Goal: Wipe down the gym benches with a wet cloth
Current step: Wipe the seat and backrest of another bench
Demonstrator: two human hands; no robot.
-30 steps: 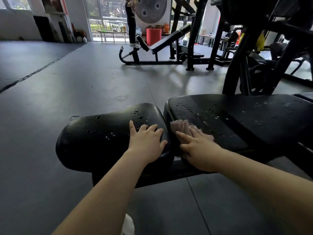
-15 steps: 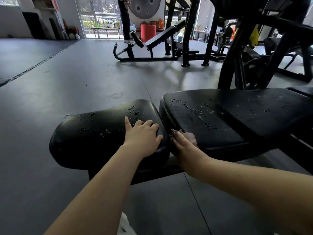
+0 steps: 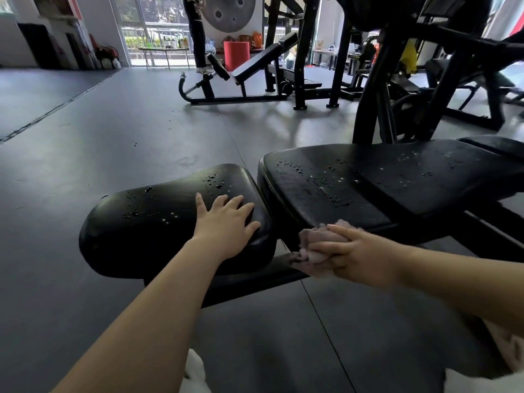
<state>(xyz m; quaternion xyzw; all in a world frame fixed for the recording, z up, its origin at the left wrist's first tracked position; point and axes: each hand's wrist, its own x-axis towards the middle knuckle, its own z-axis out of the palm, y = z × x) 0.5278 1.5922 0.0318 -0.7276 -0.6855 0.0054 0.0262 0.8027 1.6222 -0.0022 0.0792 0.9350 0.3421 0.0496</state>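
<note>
our left hand (image 3: 226, 225) lay flat, fingers spread, on the wet seat pad (image 3: 158, 219). our right hand (image 3: 351, 256) clutched the pink cloth (image 3: 314, 242) against the near front edge of the back pad (image 3: 397, 180) — droplets dotted both pads.

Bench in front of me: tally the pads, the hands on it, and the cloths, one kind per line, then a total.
Black bench pads: 2, the seat pad and the back pad, both dotted with water drops.
Hands: 2, the left hand flat on the seat pad and the right hand gripping the cloth.
Pink cloth: 1.
Total: 5.
</note>
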